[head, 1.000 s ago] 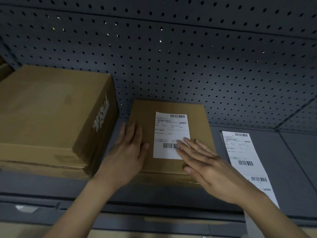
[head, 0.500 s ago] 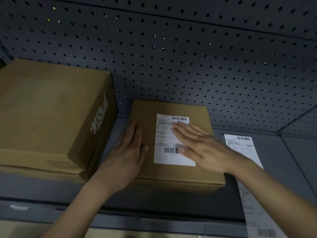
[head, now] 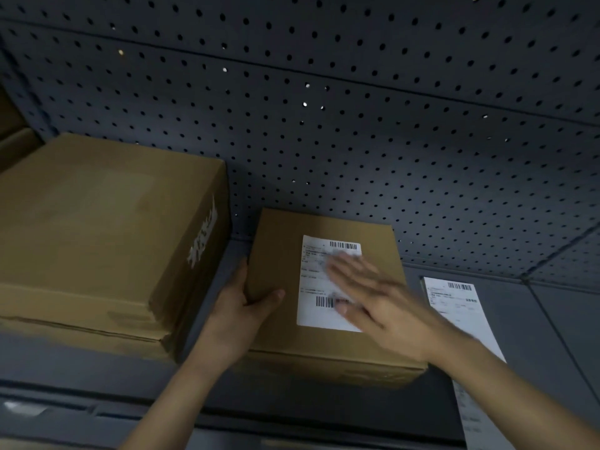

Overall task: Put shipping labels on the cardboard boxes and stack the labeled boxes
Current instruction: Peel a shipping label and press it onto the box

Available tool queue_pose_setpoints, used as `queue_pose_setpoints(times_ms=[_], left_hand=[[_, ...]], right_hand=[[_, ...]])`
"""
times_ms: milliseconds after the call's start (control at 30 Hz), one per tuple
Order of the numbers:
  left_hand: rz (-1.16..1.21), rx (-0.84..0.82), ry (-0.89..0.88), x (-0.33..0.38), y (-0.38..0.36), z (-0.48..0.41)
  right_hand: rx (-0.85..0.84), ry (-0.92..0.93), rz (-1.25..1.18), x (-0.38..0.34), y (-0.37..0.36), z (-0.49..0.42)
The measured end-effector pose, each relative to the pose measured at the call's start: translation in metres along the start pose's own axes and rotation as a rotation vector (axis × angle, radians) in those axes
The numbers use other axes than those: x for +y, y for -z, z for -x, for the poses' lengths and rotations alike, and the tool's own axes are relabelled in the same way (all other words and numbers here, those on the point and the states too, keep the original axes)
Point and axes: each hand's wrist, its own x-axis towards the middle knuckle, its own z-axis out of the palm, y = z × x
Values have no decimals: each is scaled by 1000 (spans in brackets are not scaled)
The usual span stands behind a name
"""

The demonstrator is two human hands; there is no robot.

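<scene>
A small cardboard box (head: 276, 261) lies flat on the grey shelf (head: 535, 319), with a white shipping label (head: 313, 287) stuck on its top. My left hand (head: 240, 306) grips the box's left edge, thumb on top and fingers down the side. My right hand (head: 380, 303), blurred by motion, lies flat with straight fingers on the right part of the label. A strip of further labels (head: 461, 306) lies on the shelf to the right of the box; my right forearm covers part of it.
A large cardboard box (head: 97, 235) with white print on its right side stands to the left, close to the small box. A dark pegboard wall (head: 324, 125) rises right behind both. Another box edge (head: 16, 147) shows at the far left.
My left hand slid from lying flat on the box top to gripping its left edge. My right hand swept up over the label from its lower part and is still moving.
</scene>
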Motion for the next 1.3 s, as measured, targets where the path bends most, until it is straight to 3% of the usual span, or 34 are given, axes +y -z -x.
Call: queue_pose_setpoints(times_ms=[200, 500, 833, 967, 1200, 1300], left_hand=[[88, -27, -12, -2, 1, 1], [127, -53, 4, -7, 3, -2], [110, -27, -1, -8, 3, -1], [110, -22, -1, -10, 2, 0], [90, 35, 20, -10, 1, -3], [62, 24, 17, -9, -1, -2]], right_hand=[[-121, 160, 172, -13, -14, 15], [-275, 39, 73, 13, 1, -60], [-207, -64, 89, 22, -2, -96], [-88, -142, -121, 8, 4, -77], [-25, 144, 136, -49, -2, 0], [-147, 169, 200, -48, -11, 6]])
